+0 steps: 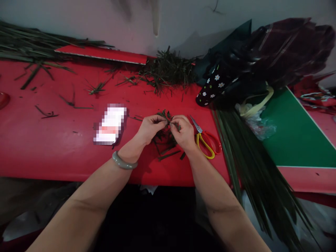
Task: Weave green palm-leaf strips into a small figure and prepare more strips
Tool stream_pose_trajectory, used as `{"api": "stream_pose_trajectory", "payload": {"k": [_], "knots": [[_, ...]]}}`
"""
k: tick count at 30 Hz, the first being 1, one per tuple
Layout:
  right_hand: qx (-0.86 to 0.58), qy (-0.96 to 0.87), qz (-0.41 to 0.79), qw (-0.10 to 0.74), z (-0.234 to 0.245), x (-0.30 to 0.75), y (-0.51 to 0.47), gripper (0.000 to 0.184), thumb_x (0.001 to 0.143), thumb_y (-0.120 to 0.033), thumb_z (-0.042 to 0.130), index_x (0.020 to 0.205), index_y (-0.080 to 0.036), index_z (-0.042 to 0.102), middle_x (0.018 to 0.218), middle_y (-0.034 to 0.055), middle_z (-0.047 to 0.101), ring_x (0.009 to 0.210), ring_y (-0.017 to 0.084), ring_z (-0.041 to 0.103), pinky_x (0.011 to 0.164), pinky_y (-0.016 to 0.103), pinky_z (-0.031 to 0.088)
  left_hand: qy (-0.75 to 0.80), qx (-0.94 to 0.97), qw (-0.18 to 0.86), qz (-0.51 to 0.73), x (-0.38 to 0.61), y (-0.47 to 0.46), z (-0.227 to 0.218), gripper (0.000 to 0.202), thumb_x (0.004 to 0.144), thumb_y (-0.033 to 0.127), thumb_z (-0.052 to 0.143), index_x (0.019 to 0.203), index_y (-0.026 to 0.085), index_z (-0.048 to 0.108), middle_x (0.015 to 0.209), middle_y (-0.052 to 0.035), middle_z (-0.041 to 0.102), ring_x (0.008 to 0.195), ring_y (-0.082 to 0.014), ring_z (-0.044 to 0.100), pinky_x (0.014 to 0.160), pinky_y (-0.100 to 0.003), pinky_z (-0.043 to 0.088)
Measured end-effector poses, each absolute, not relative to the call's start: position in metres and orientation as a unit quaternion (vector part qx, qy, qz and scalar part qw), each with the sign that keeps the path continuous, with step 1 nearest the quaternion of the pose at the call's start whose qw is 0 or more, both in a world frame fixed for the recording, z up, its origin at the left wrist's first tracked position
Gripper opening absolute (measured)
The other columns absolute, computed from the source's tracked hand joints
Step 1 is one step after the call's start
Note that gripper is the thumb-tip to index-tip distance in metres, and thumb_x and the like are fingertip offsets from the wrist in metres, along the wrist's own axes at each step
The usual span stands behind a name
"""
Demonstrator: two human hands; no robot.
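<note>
My left hand (151,128) and my right hand (183,132) meet over the red table (52,140), fingers pinched together on a small woven piece of green leaf strips (165,116). More loose strip ends (168,147) lie beneath and between the two hands. A grey bangle (123,163) circles my left wrist. Scissors (207,140) with red and yellow handles lie on the table just right of my right hand, blades pointing away from me.
A bundle of long green leaves (252,168) hangs over the table's front edge at right. A heap of leaf trimmings (168,70) sits at the back, long leaves (26,45) at back left. Dark bags (262,59), a green board (296,143), a blurred white item (110,124).
</note>
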State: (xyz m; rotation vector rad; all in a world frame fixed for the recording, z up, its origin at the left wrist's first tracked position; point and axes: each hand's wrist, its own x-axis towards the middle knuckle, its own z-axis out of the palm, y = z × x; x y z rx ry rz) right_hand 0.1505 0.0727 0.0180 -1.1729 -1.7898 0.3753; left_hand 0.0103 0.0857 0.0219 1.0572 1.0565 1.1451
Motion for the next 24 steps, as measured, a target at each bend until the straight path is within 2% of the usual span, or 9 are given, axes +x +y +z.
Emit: {"api": "stream_pose_trajectory", "payload": {"k": [7, 10, 17, 24], "knots": [[-0.447, -0.665, 0.285, 0.527, 0.0148, 0.1448, 0.0726, 0.005, 0.076, -0.021, 0.049, 0.074, -0.018, 0.053, 0.082, 0.0035, 0.057, 0.079, 0.013, 0.056, 0.073, 0.029, 0.047, 0.384, 0.362, 0.687, 0.499, 0.0115, 0.0843, 0.0196, 0.007, 0.058, 0.019, 0.063, 0.06, 0.015, 0.058, 0.053, 0.003, 0.054, 0.05, -0.0061, 0.05, 0.053, -0.021, 0.042], [-0.444, -0.654, 0.306, 0.531, 0.012, 0.1451, 0.0739, 0.007, 0.077, -0.023, 0.048, 0.076, -0.018, 0.054, 0.083, 0.0034, 0.058, 0.078, 0.012, 0.056, 0.073, 0.029, 0.047, 0.377, 0.358, 0.697, 0.494, 0.0107, 0.0838, 0.0187, 0.008, 0.06, 0.019, 0.064, 0.061, 0.015, 0.058, 0.054, 0.0029, 0.054, 0.05, -0.0057, 0.05, 0.053, -0.02, 0.042], [-0.482, -0.704, 0.172, 0.492, 0.0175, 0.1504, 0.0744, 0.009, 0.078, -0.026, 0.052, 0.076, -0.021, 0.06, 0.084, 0.0031, 0.059, 0.084, 0.015, 0.056, 0.078, 0.033, 0.046, 0.444, 0.45, 0.586, 0.507, 0.0105, 0.0855, 0.0194, 0.007, 0.061, 0.019, 0.063, 0.065, 0.015, 0.061, 0.061, 0.002, 0.059, 0.054, -0.0058, 0.05, 0.057, -0.02, 0.043], [-0.489, -0.725, 0.141, 0.463, 0.0142, 0.1524, 0.0763, 0.011, 0.079, -0.026, 0.051, 0.078, -0.022, 0.061, 0.084, 0.0034, 0.06, 0.085, 0.017, 0.056, 0.078, 0.035, 0.046, 0.473, 0.55, 0.482, 0.491, 0.0081, 0.085, 0.0136, 0.011, 0.065, 0.022, 0.061, 0.072, 0.016, 0.064, 0.069, -0.0009, 0.064, 0.062, -0.0093, 0.055, 0.061, -0.023, 0.045]]}}
